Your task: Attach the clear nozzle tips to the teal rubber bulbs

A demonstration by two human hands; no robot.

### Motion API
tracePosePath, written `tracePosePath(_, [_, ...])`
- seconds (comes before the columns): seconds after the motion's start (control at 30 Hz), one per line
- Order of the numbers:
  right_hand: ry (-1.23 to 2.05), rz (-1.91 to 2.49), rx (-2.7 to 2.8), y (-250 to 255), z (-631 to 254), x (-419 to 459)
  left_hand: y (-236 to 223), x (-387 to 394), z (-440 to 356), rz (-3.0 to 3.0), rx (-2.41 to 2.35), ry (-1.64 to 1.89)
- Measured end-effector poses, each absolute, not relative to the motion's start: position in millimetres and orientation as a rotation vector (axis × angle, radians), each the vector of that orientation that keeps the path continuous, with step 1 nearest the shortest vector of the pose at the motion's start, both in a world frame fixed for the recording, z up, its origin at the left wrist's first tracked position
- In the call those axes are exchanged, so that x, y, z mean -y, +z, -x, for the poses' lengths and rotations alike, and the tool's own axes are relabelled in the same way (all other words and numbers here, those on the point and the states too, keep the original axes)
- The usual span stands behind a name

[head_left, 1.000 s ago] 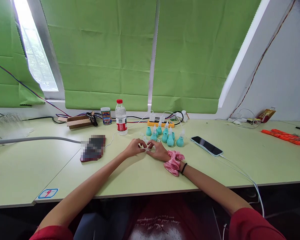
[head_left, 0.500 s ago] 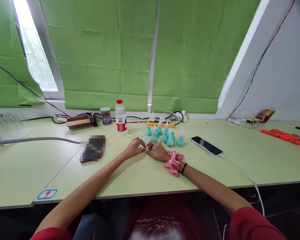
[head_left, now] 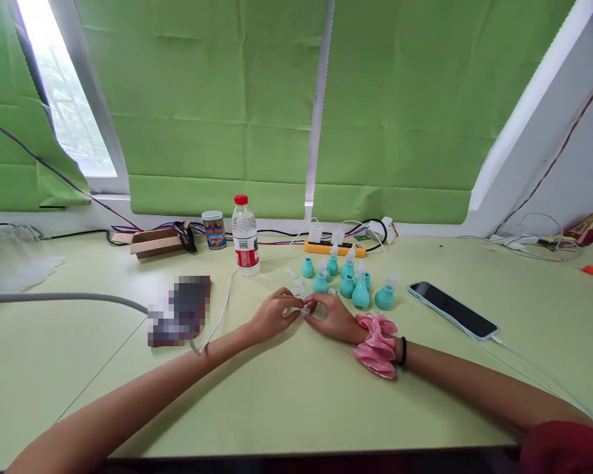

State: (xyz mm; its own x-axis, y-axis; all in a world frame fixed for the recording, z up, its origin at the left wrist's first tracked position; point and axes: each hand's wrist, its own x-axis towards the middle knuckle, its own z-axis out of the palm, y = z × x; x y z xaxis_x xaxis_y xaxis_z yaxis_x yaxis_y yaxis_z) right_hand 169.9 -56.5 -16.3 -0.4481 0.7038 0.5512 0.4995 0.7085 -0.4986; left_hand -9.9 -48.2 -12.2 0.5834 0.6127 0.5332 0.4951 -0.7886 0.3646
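Observation:
My left hand and my right hand rest on the pale green table, fingertips meeting around a small clear plastic piece. Both hands are closed in a pinch on it. Just behind them stand several teal bulb-shaped bottles with white tips, and a few loose clear caps lie to their left. A pink scrunchie and a black band sit on my right wrist.
A water bottle with a red cap, a small can and a cardboard box stand at the back. A yellow power strip, a charging phone, a dark pouch and a grey hose lie around.
The camera has moved forward and closer to the table, shifting everything rightward in view. Both hands stay together, pinching the small clear piece.

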Motion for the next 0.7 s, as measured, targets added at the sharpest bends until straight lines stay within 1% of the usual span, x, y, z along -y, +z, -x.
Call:
tracePosePath(0.2, [0.379,0.924,2.124,-14,-169,46,-11,40,14,-2.500,-1.021,0.970])
tracePosePath(0.43, [0.402,0.863,2.165,-10,-171,40,-6,37,16,-2.633,-0.725,0.956])
tracePosePath(0.5, [0.371,0.843,2.194,-8,-171,40,-4,39,15,-2.679,-0.652,0.950])
tracePosePath(0.6, [0.293,0.825,2.247,-8,-169,38,-6,39,15,-2.704,-0.676,0.957])
tracePosePath(0.7, [0.156,0.739,2.249,-19,-168,28,-13,32,15,-2.738,-0.630,0.969])
